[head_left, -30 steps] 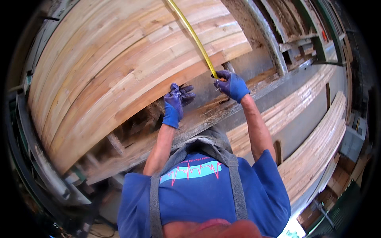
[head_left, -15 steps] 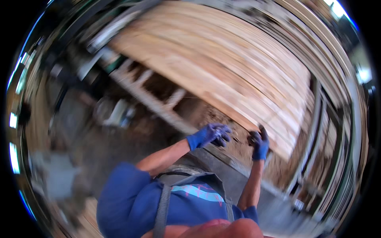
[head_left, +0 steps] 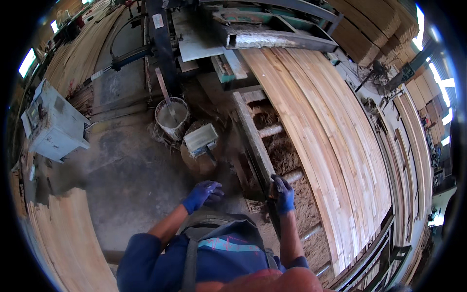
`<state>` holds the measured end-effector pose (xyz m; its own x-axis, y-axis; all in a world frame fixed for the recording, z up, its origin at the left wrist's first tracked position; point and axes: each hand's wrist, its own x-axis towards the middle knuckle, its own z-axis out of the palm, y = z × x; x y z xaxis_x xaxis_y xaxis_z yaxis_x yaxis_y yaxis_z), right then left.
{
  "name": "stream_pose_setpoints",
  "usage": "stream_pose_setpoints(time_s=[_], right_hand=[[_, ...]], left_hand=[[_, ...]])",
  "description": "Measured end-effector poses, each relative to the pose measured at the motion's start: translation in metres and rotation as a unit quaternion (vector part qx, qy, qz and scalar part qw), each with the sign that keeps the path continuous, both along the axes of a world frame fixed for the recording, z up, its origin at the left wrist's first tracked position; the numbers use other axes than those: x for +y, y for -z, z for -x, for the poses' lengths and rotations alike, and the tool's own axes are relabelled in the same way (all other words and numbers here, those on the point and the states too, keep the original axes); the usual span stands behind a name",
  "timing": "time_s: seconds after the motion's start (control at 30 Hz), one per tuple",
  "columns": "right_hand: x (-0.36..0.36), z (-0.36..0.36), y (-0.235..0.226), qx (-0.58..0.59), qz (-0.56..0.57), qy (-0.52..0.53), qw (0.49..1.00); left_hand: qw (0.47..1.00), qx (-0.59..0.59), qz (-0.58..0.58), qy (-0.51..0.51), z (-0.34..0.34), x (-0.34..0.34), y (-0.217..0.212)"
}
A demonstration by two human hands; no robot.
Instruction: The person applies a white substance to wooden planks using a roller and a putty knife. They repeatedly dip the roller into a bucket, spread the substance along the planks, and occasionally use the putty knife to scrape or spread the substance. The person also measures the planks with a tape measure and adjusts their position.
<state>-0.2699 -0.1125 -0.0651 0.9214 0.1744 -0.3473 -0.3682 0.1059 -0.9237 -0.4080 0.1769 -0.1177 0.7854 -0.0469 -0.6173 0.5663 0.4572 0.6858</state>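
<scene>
My left hand, in a blue glove, hovers over the dusty concrete floor with its fingers loosely curled and nothing visible in it. In the same kind of glove, my right hand is closed around a small dark object, which I cannot make out. It rests against the near end of a long wooden rail. To the right of that rail lies a wide panel of pale wooden boards on a frame with rollers. Sawdust lies under the frame.
A grey bucket with a stick in it stands on the floor ahead, beside a small box on a stump. A grey cabinet stands at the left. Planks are stacked at the lower left. A steel machine is at the top.
The view swung from the curved board stack down to the floor and frame. The yellow tape stretched from my right hand is gone. Both hands dropped and moved apart.
</scene>
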Motion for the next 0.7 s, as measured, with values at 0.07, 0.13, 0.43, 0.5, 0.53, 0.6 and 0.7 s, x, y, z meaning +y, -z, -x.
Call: stream_pose_setpoints(time_s=[0.07,0.13,0.43,0.5,0.53,0.6,0.7], right_hand=[[0.053,-0.05,-0.011,0.012,0.001,-0.039,0.999],[0.115,-0.117,-0.027,0.036,-0.086,-0.083,0.992],[0.358,-0.491,-0.116,-0.111,-0.253,-0.197,0.941],[0.393,-0.565,-0.129,-0.141,-0.195,-0.144,0.96],[0.423,-0.57,-0.14,-0.162,-0.174,-0.109,0.965],[0.439,-0.632,-0.144,-0.257,-0.049,-0.061,0.963],[0.462,-0.648,-0.134,-0.392,0.301,-0.051,0.868]], left_hand=[[0.998,-0.032,0.018,-0.049,0.011,0.026,0.028],[0.994,-0.029,0.018,-0.099,0.011,0.063,0.033],[0.941,0.081,-0.064,-0.324,0.004,0.141,0.059],[0.931,0.102,-0.077,-0.341,-0.011,0.144,0.041],[0.924,0.103,-0.066,-0.362,-0.015,0.145,0.035],[0.925,0.092,-0.036,-0.366,-0.033,0.154,0.032],[0.925,0.081,-0.118,-0.352,-0.044,0.155,0.032]])
